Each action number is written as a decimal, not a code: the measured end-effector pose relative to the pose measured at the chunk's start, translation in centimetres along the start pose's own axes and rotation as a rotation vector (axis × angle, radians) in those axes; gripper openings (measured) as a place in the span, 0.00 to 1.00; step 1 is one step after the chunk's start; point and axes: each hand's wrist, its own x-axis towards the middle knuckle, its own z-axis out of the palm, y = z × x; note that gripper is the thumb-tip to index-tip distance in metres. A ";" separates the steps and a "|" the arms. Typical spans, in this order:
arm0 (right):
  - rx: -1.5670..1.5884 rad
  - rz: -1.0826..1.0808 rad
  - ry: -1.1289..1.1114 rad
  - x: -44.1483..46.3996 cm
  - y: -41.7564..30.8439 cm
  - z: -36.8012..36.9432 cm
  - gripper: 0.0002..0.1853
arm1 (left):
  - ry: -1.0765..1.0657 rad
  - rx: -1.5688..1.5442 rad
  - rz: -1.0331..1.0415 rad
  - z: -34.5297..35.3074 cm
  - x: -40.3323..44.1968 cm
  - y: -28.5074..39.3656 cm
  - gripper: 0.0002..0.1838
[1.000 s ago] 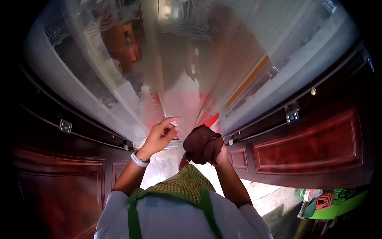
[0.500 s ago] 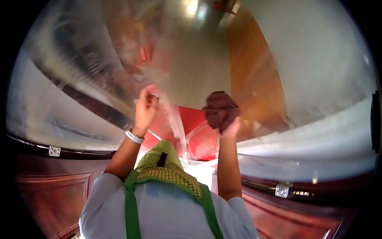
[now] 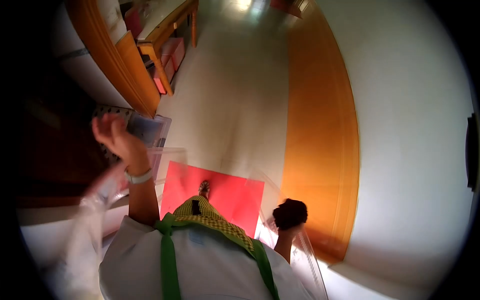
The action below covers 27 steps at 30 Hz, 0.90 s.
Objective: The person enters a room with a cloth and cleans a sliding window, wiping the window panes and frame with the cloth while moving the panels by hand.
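My left hand [image 3: 120,140] is raised on the left with its fingers apart and nothing in them. A pale band circles that wrist. Beside the same arm hangs a clear plastic curtain strip [image 3: 92,215]; whether the hand touches it I cannot tell. My right hand [image 3: 290,232] grips a bunched dark brown cloth [image 3: 290,213], low on the right. Another clear strip [image 3: 309,252] hangs by my right forearm. A green-and-yellow checked apron [image 3: 215,216] covers my front, and one shoe [image 3: 204,188] shows on a red mat [image 3: 235,200].
A grey floor [image 3: 235,100] stretches ahead. Along the right runs a pale wall [image 3: 405,135] with an orange-brown lower band [image 3: 320,140]. On the left are a wooden table [image 3: 167,25], pink boxes [image 3: 172,52] beneath it, a wooden door frame [image 3: 112,65] and a clear plastic bin [image 3: 162,127].
The clear curtain that filled the view has parted to both sides. My left hand has swung out left and opened; my right hand has dropped lower with the cloth. The red mat now shows more fully.
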 end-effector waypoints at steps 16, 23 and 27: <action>-0.196 0.388 -0.525 36.5 3.1 14.5 0.24 | -1.413 0.663 -0.577 23.1 -12.0 -34.1 0.20; -0.566 0.399 -0.762 56.3 9.5 45.6 0.32 | -1.688 1.946 -0.852 1.3 -5.5 -47.0 0.17; -0.511 0.340 -0.850 63.2 14.8 57.5 0.28 | -0.833 1.841 -1.358 6.0 -2.5 -49.6 0.15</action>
